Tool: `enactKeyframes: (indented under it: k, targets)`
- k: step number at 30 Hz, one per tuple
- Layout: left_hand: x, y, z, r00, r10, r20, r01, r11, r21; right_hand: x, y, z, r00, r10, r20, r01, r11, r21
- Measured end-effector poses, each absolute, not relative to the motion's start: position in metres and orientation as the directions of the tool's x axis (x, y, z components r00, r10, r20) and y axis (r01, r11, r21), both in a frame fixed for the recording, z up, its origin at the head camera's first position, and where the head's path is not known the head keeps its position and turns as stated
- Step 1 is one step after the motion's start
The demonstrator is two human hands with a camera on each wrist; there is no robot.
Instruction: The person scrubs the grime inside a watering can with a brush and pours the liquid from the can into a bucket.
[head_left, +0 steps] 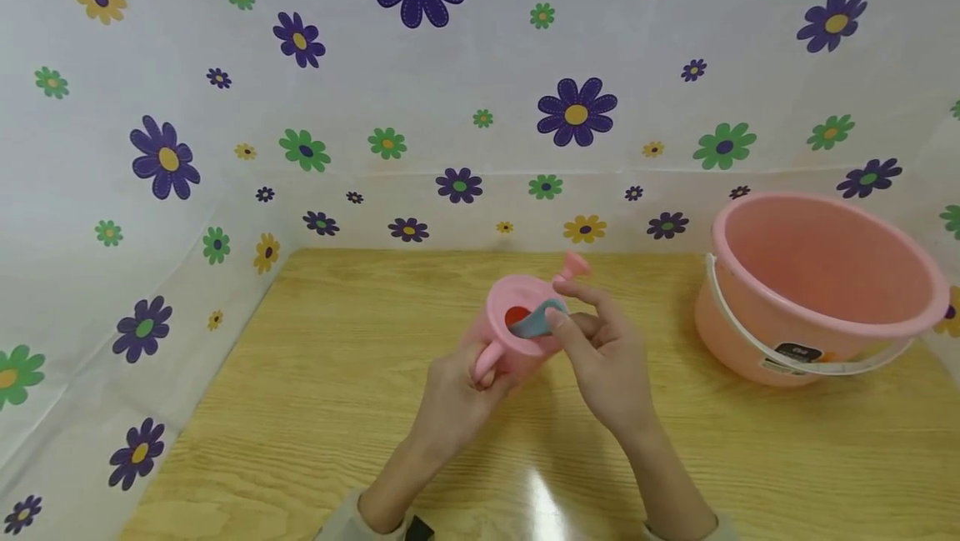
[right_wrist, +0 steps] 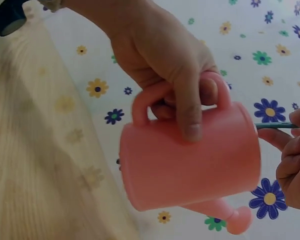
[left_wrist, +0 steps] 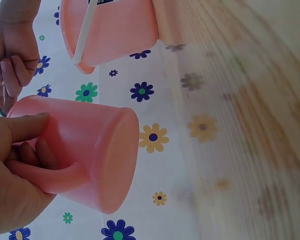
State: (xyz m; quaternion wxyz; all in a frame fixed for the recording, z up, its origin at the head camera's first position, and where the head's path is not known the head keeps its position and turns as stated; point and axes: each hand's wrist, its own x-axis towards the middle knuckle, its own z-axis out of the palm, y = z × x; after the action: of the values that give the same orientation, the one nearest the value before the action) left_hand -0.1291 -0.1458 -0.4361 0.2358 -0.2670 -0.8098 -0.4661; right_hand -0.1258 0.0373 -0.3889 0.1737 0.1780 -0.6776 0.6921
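A pink toy watering can (head_left: 504, 293) is held up over the table, its open top tilted toward the head camera. My left hand (head_left: 453, 403) grips its looped handle (right_wrist: 142, 105), the thumb lying along the can's side in the right wrist view. Between thumb and fingers, my right hand (head_left: 618, 370) pinches a thin, curved blue piece (head_left: 534, 323) at the can's mouth. The lower end of that piece dips into the opening, so its full shape is hidden. Something red (head_left: 516, 316) shows inside the opening. The spout's flared head (head_left: 574, 264) points away beyond the right fingers.
On the right of the wooden table (head_left: 337, 333) stands a large pink bucket (head_left: 780, 308), its white handle (head_left: 832, 368) hanging down the front. A white cloth (head_left: 480, 57) with printed flowers covers the wall behind and on the left.
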Motion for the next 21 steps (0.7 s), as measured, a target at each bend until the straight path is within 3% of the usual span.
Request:
enactKeyframes:
  k: [9, 16, 21]
  targets:
    - [-0.128, -0.142, -0.435, -0.761, 0.221, 0.610, 0.643, 0.377, 0.666, -0.129, 0.059, -0.380, -0.856, 0.147, 0.496, -0.513, -0.122, -0.850]
    - [-0.126, -0.141, -0.433, -0.787, 0.213, 0.579, 0.615, 0.347, 0.708, -0.132, 0.051, -0.384, -0.840, 0.010, 0.542, -0.542, -0.068, -0.838]
    - [-0.124, -0.139, -0.434, -0.801, 0.219, 0.557, 0.598, 0.329, 0.731, -0.133, 0.056, -0.382, -0.856, 0.048, 0.515, -0.517, -0.091, -0.851]
